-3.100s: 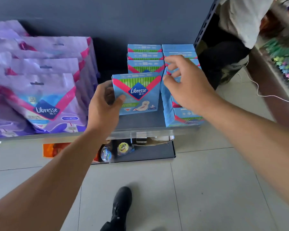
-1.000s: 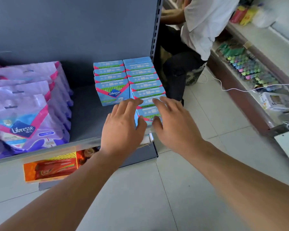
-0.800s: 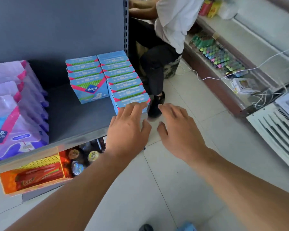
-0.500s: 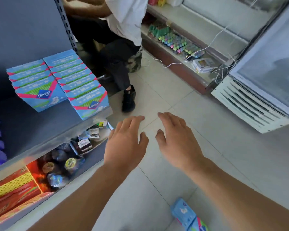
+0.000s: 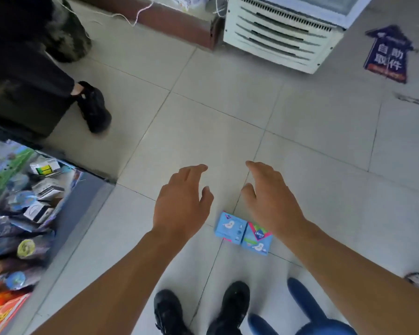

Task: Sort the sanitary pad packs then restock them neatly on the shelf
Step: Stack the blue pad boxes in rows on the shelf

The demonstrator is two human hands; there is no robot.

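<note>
Nearest, the person's black shoes [image 5: 201, 313] stand on the tiled floor [image 5: 228, 112]. Just ahead lie 2 blue pad packs [image 5: 243, 233], side by side and touching. Above them hover the left hand [image 5: 183, 201] and right hand [image 5: 269, 201], fingers spread wide, holding nothing. A careless step could crush a pack; snatching both risks dropping 1.

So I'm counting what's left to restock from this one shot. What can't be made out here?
- Head view: the right hand covers a corner of the right pad pack, so anything under that wrist is hidden.
- The left pad pack shows small print too tiny to read.
- The shelf holding the stocked packs lies outside the frame.
- Goods on the low shelf at the left edge are blurred and cut off.
- The left hand holds nothing.
</note>
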